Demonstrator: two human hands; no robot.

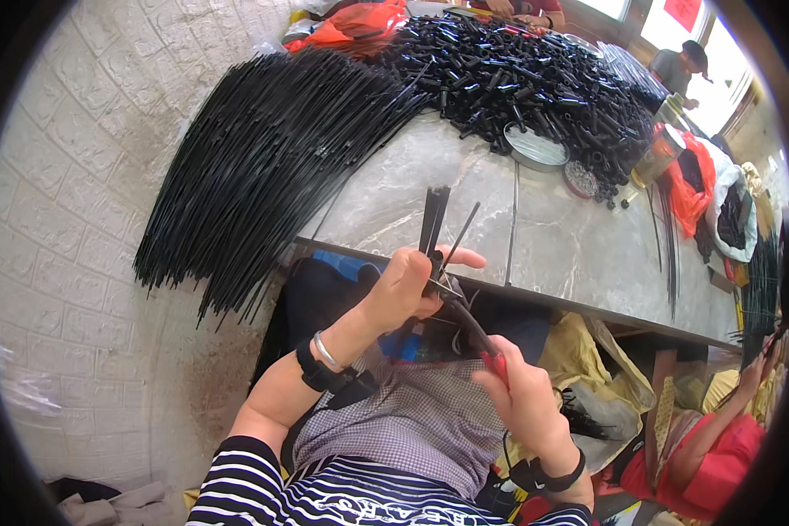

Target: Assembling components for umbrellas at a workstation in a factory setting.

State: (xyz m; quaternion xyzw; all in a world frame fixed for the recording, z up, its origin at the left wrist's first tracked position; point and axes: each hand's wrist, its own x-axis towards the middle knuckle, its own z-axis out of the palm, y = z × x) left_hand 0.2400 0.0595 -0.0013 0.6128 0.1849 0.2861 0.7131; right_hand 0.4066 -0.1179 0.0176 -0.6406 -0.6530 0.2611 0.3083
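Left hand (403, 289) clamped on black rods (433, 223), right hand (522, 394) fist-tight on red-handled tool (473, 331) w/ tip at 11 o'clock: slip could jab left fingers.

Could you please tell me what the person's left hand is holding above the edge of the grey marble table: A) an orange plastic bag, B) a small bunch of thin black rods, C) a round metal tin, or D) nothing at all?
B: the left hand is closed around a small bunch of thin black rods that stick up over the grey marble table, while the right hand brings a red-handled tool to them.
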